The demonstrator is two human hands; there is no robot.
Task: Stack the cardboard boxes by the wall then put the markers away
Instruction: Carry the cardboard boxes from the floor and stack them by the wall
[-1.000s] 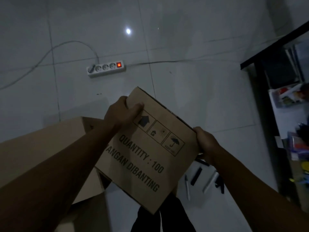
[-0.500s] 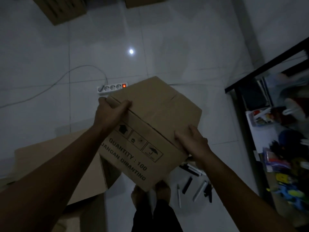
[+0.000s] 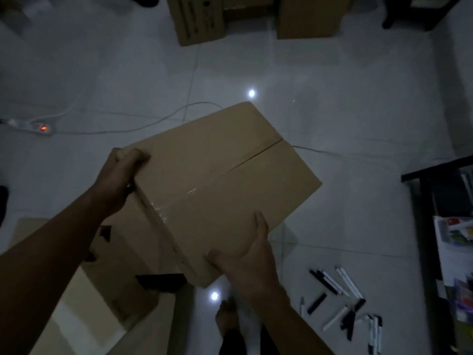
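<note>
Clearly both hands grip the box (image 3: 220, 180) for carrying: left hand (image 3: 120, 175) on its far-left corner, right hand (image 3: 245, 254) clasping its near edge; markers (image 3: 343, 301) lie right of the box.

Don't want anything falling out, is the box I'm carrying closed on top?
Closed: the carried box has its top flaps meeting at the seam, with clear tape over it.

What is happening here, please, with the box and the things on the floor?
A person is carrying a closed cardboard box with both hands: the left hand grips its left corner, and the right hand holds its near edge. The box is off the floor. Two more boxes stand farther ahead. The markers lie scattered on the tiles at the right, untouched. A power strip with a red light lies to the left.
</note>
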